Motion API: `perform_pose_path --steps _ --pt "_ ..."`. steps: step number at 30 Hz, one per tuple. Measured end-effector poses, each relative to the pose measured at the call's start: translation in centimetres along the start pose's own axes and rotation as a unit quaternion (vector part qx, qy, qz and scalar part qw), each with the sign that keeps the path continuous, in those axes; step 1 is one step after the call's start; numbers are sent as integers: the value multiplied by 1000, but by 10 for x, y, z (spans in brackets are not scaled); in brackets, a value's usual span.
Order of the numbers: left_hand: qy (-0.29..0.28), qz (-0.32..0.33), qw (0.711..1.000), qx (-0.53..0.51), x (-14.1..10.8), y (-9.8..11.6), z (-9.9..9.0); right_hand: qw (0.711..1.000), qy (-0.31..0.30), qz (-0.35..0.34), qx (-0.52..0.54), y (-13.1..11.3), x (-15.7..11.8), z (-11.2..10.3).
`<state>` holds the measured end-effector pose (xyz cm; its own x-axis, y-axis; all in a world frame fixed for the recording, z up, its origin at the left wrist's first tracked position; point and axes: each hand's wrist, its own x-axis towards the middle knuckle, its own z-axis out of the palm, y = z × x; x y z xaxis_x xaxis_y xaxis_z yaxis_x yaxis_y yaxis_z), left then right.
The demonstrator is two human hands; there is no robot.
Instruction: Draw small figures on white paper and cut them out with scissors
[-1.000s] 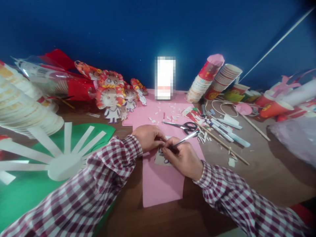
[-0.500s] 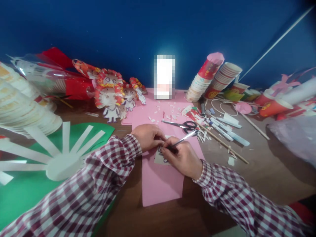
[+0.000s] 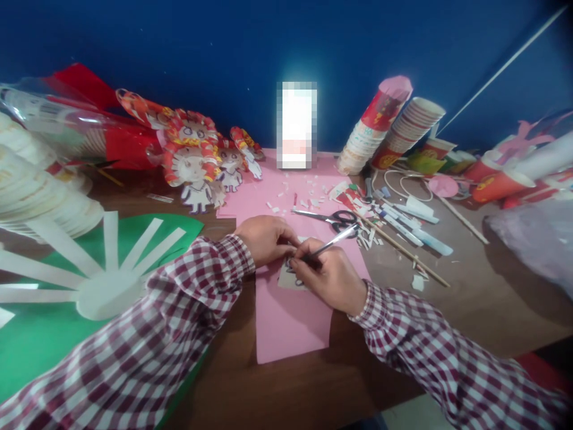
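Observation:
My right hand (image 3: 330, 273) is closed round a slim pen (image 3: 333, 240), its tip low over a small drawn piece of paper (image 3: 290, 278). Dark lines show on that paper, partly covered by my fingers. My left hand (image 3: 267, 240) rests at the paper's upper left edge, fingers curled close to my right fingertips; what they pinch, if anything, is hidden. Beneath lies a long pink sheet (image 3: 290, 334). Scissors with black handles (image 3: 342, 222) lie just beyond my right hand.
Left are a green sheet (image 3: 27, 352) with white paper strips, stacked cups (image 3: 54, 191) and paper figures (image 3: 190, 173). Behind stands a bright blurred screen (image 3: 296, 122). Cup stacks (image 3: 371, 140), markers (image 3: 405, 227), a wooden stick (image 3: 403, 251) and paper scraps lie right.
The whole view has shifted a little, so things sit slightly higher in the picture. Both hands keep nearly the same place on the paper, and the pen is still in my right hand.

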<state>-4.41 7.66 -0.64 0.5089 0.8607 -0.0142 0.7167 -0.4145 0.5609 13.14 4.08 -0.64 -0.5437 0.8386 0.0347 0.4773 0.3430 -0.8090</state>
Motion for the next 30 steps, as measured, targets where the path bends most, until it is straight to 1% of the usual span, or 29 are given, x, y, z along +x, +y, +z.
perform_pose_path --steps 14,21,30 --pt "-3 -2 1000 4 0 -2 1 1000 8 -8 -5 -2 0 -1" --pt "-13 1 1000 3 0 -2 0 999 10 -18 -35 0 1 -1" --pt "-2 -2 1000 -4 0 -1 0 1000 6 -12 -21 -1 0 -2"
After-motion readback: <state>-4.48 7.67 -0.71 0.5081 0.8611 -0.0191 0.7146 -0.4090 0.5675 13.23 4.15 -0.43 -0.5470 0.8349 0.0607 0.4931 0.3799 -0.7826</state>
